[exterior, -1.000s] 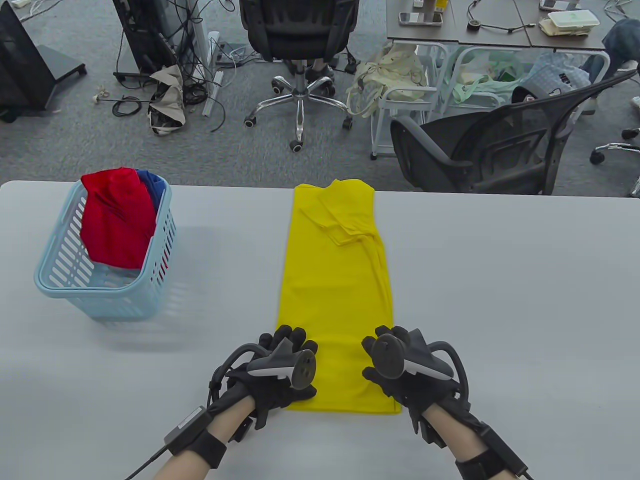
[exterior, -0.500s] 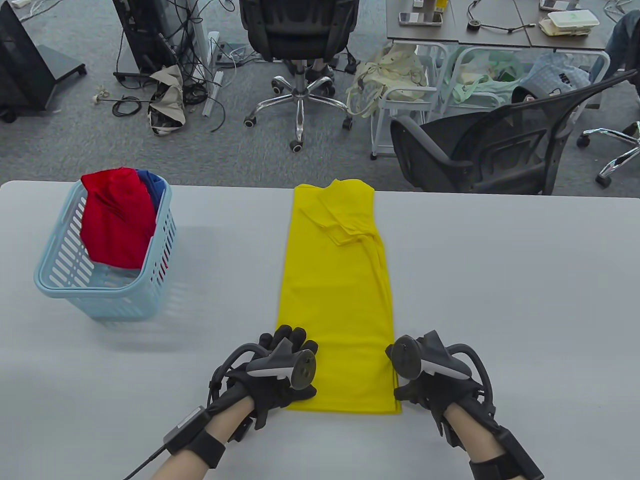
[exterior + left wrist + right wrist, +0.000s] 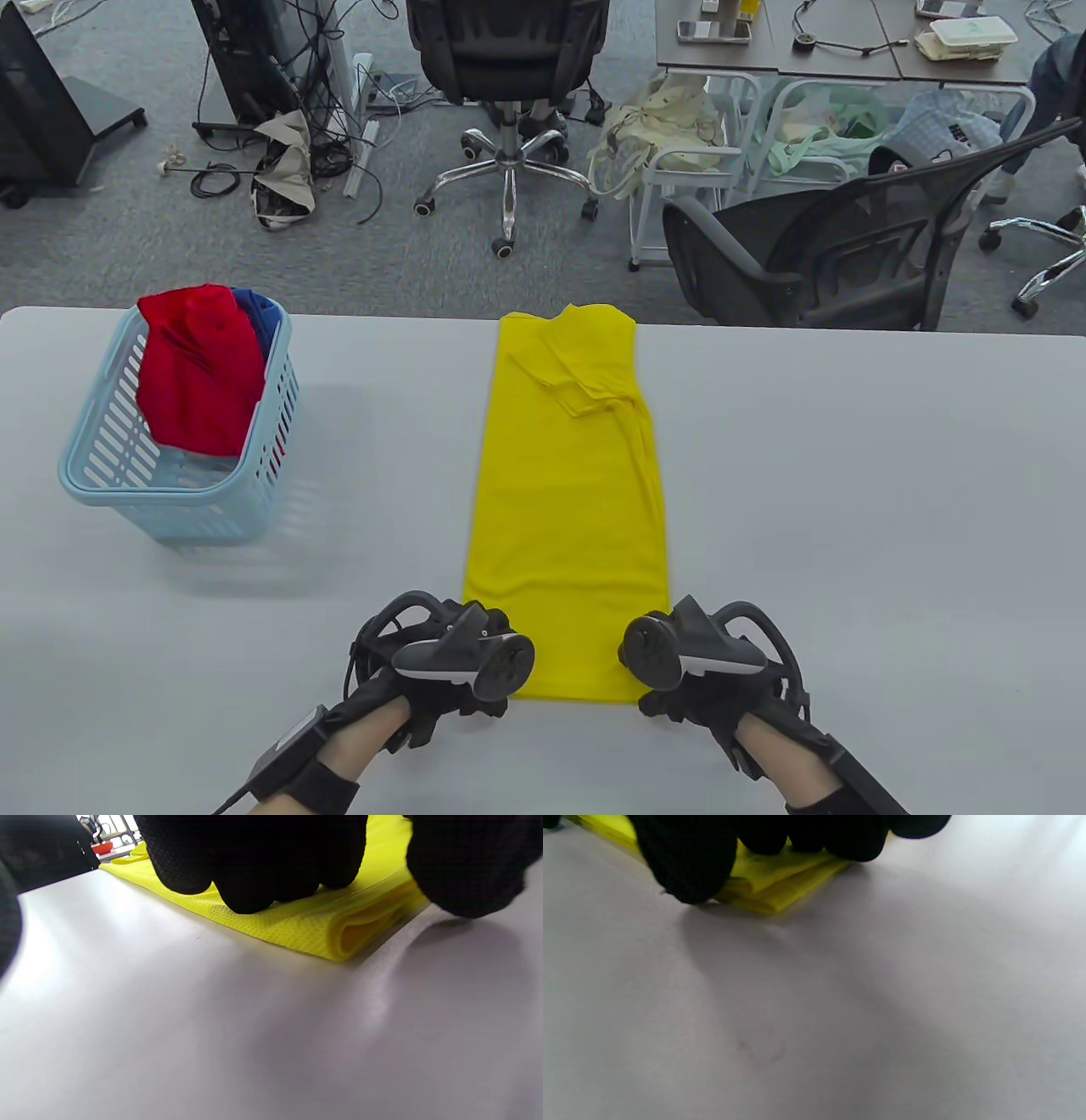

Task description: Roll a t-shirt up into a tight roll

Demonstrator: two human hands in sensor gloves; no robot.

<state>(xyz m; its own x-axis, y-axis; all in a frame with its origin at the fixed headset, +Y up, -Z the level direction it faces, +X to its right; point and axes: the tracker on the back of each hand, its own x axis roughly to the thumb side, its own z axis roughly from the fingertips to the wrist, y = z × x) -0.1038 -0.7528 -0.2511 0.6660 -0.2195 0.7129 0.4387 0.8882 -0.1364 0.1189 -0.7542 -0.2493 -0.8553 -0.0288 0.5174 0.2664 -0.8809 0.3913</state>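
I have the left hand (image 3: 441,671) and right hand (image 3: 691,671) pinching the near hem corners of the folded yellow t-shirt (image 3: 567,475), lying lengthwise mid-table (image 3: 848,475); uneven starts risk a slack, skewed, coning roll.

The table view was evenly and brightly lit, sharp, with bowed edges. Soft shadows were cast on the table (image 3: 848,509) beside the basket (image 3: 110,475). Both wrist views were blurred, with glare at the top.
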